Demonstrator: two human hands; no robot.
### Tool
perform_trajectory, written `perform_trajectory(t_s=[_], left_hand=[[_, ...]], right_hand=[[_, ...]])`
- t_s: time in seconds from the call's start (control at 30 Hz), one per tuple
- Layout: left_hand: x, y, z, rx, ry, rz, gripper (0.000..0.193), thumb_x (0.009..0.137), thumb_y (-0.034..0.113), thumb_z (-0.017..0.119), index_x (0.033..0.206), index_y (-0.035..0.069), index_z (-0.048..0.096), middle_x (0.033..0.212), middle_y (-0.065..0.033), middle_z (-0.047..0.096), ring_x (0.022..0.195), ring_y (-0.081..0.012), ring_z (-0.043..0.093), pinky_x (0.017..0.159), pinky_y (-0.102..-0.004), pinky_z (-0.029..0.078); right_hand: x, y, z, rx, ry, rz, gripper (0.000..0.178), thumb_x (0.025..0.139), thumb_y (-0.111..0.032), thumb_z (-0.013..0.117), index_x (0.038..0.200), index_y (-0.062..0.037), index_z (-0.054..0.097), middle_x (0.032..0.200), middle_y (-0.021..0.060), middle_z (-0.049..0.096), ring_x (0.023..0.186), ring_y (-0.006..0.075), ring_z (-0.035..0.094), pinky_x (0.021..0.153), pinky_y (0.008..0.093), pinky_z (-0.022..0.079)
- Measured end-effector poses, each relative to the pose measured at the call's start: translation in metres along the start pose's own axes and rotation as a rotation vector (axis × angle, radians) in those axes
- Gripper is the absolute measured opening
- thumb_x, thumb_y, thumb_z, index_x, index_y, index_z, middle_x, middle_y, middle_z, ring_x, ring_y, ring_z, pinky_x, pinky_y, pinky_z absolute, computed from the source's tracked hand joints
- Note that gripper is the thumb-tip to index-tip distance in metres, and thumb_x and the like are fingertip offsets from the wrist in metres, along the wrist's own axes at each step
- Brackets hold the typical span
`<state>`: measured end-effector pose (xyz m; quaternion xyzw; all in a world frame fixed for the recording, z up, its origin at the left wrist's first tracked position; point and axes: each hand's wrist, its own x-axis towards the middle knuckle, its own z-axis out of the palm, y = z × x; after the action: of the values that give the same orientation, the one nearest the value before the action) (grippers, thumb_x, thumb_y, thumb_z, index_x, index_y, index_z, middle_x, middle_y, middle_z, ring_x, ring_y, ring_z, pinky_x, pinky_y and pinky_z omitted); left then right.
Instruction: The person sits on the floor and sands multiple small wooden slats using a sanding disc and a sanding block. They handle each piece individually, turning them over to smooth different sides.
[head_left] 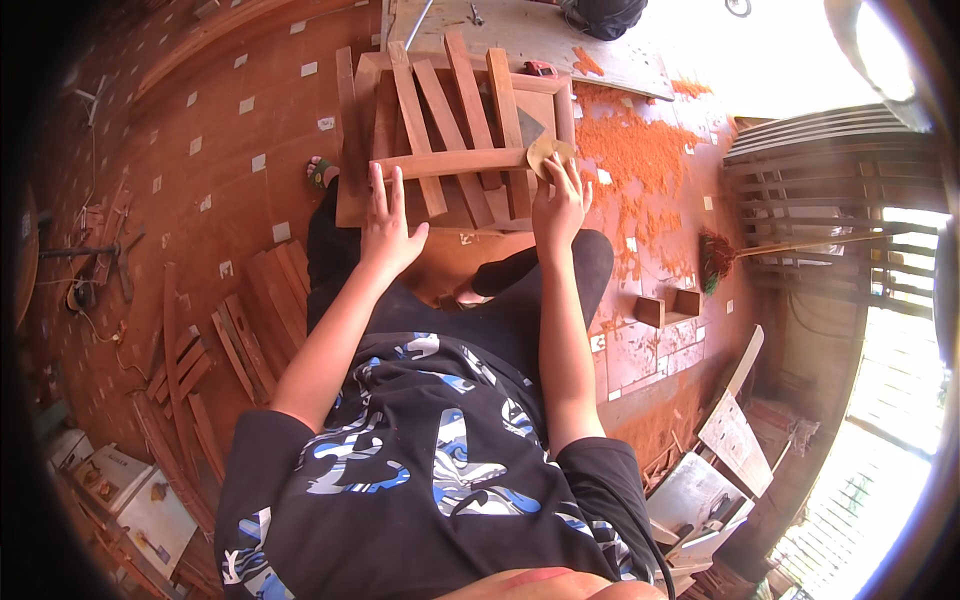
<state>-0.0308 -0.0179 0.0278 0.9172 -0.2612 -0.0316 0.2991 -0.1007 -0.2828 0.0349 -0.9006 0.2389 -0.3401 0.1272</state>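
Note:
A reddish wooden strip [455,162] lies crosswise over several other wooden strips [412,120] on a low wooden panel-like stand [350,212] in front of me. My left hand [388,228] is at the strip's left end, its fingers stretched out and touching the wood, the thumb apart. My right hand [560,208] pinches a tan piece of sandpaper [541,155] against the strip's right end. The sandpaper hides that end. A dark grey triangular piece [529,126] lies just beyond it.
A red tape measure [540,69] rests at the stand's far edge. Beyond is a pale board [640,75]. Orange sawdust [640,150] covers the floor at right, near a small wooden box [668,308] and a broom [718,258]. Wooden planks [270,290] lie at left.

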Motion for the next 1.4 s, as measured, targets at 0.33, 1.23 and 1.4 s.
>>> perform_trajectory(t_s=[0.33, 1.23, 1.4], left_hand=[[0.001, 0.008, -0.007, 0.193, 0.04, -0.081, 0.102, 0.08, 0.023, 0.079, 0.163, 0.012, 0.021, 0.17, -0.0204, 0.01, 0.153, -0.0476, 0.017, 0.117, -0.0645, 0.027], [0.016, -0.003, -0.01, 0.199, 0.327, 0.144, 0.07, 0.076, 0.014, 0.076, 0.142, 0.011, 0.051, 0.13, -0.0197, 0.051, 0.117, -0.0429, 0.054, 0.099, -0.0518, 0.046], [0.018, 0.012, -0.017, 0.114, 0.299, 0.13, 0.071, 0.077, 0.012, 0.079, 0.14, 0.008, 0.048, 0.129, -0.021, 0.048, 0.117, -0.0417, 0.051, 0.102, -0.0522, 0.043]], right_hand=[[-0.033, -0.103, 0.007, 0.372, -0.37, -0.415, 0.028, 0.084, -0.01, 0.071, 0.112, -0.0131, 0.072, 0.131, 0.0014, 0.07, 0.133, 0.0266, 0.057, 0.113, 0.0508, 0.038], [-0.008, -0.06, 0.017, 0.348, -0.061, -0.182, 0.025, 0.074, -0.014, 0.071, 0.099, -0.0155, 0.074, 0.111, 0.0031, 0.071, 0.11, 0.0276, 0.064, 0.101, 0.0458, 0.045], [-0.002, -0.014, 0.01, 0.103, 0.095, -0.081, 0.015, 0.086, -0.012, 0.071, 0.1, -0.011, 0.075, 0.119, 0.0062, 0.075, 0.124, 0.0321, 0.062, 0.101, 0.0491, 0.045]])
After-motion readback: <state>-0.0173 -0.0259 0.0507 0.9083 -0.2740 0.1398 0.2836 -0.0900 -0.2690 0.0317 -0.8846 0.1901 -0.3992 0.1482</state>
